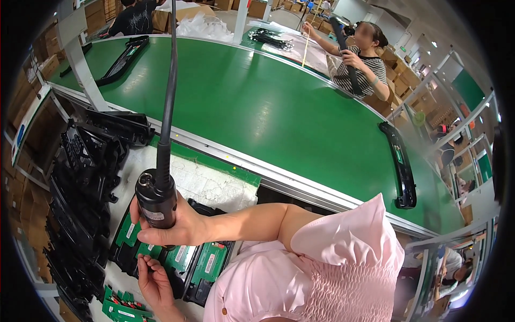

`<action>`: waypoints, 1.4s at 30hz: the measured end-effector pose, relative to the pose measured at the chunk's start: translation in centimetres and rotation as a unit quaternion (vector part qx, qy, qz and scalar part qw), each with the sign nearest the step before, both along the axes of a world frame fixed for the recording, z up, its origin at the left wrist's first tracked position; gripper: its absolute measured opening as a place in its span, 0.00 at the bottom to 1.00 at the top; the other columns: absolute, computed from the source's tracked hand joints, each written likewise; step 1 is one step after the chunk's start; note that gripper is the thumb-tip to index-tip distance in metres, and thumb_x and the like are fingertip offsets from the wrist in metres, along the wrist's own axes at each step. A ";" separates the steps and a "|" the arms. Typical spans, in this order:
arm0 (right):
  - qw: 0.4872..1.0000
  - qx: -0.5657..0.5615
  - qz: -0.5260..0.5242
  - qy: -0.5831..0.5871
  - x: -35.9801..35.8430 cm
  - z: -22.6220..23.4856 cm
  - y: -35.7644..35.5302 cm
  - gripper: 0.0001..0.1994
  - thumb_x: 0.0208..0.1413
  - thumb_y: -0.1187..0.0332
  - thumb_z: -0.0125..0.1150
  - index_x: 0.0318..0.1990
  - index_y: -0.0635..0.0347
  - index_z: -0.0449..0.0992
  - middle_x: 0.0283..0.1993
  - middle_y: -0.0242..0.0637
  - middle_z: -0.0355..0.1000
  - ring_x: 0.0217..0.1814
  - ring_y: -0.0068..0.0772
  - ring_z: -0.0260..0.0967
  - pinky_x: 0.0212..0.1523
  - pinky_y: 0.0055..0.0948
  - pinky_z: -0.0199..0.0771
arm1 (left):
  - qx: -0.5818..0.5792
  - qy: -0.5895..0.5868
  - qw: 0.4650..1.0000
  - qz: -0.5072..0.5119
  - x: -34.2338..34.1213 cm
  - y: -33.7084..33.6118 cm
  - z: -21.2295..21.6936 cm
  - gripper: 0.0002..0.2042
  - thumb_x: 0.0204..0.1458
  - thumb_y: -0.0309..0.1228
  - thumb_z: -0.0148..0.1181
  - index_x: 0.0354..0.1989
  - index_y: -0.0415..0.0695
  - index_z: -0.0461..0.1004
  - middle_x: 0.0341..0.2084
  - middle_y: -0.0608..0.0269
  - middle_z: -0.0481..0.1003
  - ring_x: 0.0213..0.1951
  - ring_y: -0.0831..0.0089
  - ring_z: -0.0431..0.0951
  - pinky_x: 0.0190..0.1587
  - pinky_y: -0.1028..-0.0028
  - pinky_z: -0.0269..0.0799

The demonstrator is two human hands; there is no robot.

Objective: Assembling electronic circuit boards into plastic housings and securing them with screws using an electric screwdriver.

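My right hand (pixel 185 228) is wrapped round a black electric screwdriver (pixel 156 201), held upright over the work with its thick cable running up out of view. Below it lie black plastic housings with green circuit boards (pixel 208 262) set in them; the tool's tip is hidden. Just nearer, my left hand (pixel 154 282) has its fingertips drawn together beside one housing (pixel 126 252). Whatever they pinch, if anything, is too small to tell. Loose green circuit boards (pixel 124 307) with red parts lie at the lower left of that hand.
Black plastic housings (pixel 80 214) are piled along the left of the white work surface (pixel 220 185). Beyond runs a green conveyor belt (pixel 257 118), with a long black assembly (pixel 399 163) at right and another (pixel 123 59) far left. Across it, a person (pixel 359 64) holds a long black part.
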State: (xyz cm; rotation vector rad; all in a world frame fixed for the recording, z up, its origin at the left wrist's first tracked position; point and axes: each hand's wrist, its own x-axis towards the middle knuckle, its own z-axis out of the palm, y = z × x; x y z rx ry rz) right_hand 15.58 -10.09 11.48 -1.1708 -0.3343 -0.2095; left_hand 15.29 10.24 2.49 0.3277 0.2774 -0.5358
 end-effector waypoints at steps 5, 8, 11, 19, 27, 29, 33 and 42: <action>0.999 0.032 -0.001 0.006 -0.5 -0.6 0.4 0.14 0.41 0.70 0.62 0.35 0.63 0.65 0.26 0.29 0.63 0.27 0.14 0.59 0.27 0.17 0.60 | -0.013 0.001 1.000 -0.006 -0.7 0.4 -0.2 0.10 0.55 0.24 0.44 0.45 0.35 0.64 0.33 0.56 0.68 0.34 0.73 0.69 0.38 0.79 0.71; 0.999 0.022 0.025 0.032 -0.4 -0.6 0.9 0.15 0.41 0.70 0.62 0.36 0.62 0.65 0.27 0.30 0.63 0.29 0.14 0.60 0.28 0.17 0.60 | 0.006 0.018 1.000 0.018 -1.8 1.1 -0.2 0.10 0.54 0.23 0.46 0.43 0.35 0.65 0.34 0.57 0.68 0.34 0.73 0.70 0.40 0.79 0.71; 1.000 -0.022 -0.004 -0.010 0.4 -0.2 0.5 0.13 0.41 0.73 0.58 0.35 0.63 0.65 0.25 0.31 0.65 0.23 0.17 0.61 0.23 0.19 0.61 | -0.009 0.002 1.000 0.017 -1.5 0.7 -0.7 0.10 0.53 0.22 0.46 0.43 0.33 0.65 0.32 0.59 0.69 0.37 0.74 0.69 0.45 0.80 0.67; 0.996 -0.026 0.045 -0.066 3.6 -0.3 1.5 0.12 0.49 0.66 0.43 0.40 0.63 0.62 0.17 0.31 0.53 0.17 0.24 0.51 0.26 0.29 0.58 | 0.029 -0.025 0.998 0.056 0.8 1.0 0.5 0.10 0.50 0.23 0.51 0.40 0.34 0.67 0.30 0.61 0.71 0.32 0.78 0.71 0.35 0.83 0.70; 0.997 0.026 0.072 -0.022 2.6 -1.3 2.3 0.11 0.47 0.75 0.50 0.38 0.67 0.61 0.16 0.35 0.59 0.14 0.24 0.54 0.18 0.25 0.59 | 0.042 -0.034 0.998 0.035 -1.3 0.7 0.6 0.09 0.50 0.23 0.52 0.39 0.35 0.69 0.30 0.62 0.72 0.32 0.80 0.72 0.36 0.85 0.71; 0.996 0.017 0.080 -0.042 1.7 -1.3 1.8 0.11 0.46 0.75 0.50 0.38 0.67 0.61 0.17 0.35 0.58 0.14 0.24 0.53 0.18 0.25 0.59 | 0.048 -0.023 0.998 0.024 -1.9 -0.1 0.8 0.09 0.50 0.23 0.51 0.40 0.34 0.68 0.30 0.62 0.71 0.32 0.80 0.71 0.35 0.84 0.71; 0.998 0.003 0.052 -0.039 1.7 -2.0 1.1 0.11 0.45 0.75 0.50 0.38 0.67 0.61 0.16 0.35 0.58 0.14 0.25 0.53 0.18 0.25 0.59 | 0.068 -0.016 0.998 -0.008 -2.1 -1.2 0.3 0.09 0.50 0.23 0.51 0.40 0.34 0.68 0.30 0.63 0.71 0.31 0.80 0.71 0.35 0.85 0.71; 0.999 -0.011 0.047 -0.023 2.4 -2.3 1.5 0.10 0.42 0.78 0.51 0.34 0.66 0.62 0.16 0.36 0.60 0.14 0.24 0.55 0.17 0.25 0.61 | 0.110 -0.033 0.993 0.003 -1.7 -1.2 0.0 0.08 0.50 0.24 0.53 0.38 0.36 0.69 0.29 0.64 0.72 0.32 0.82 0.72 0.37 0.85 0.70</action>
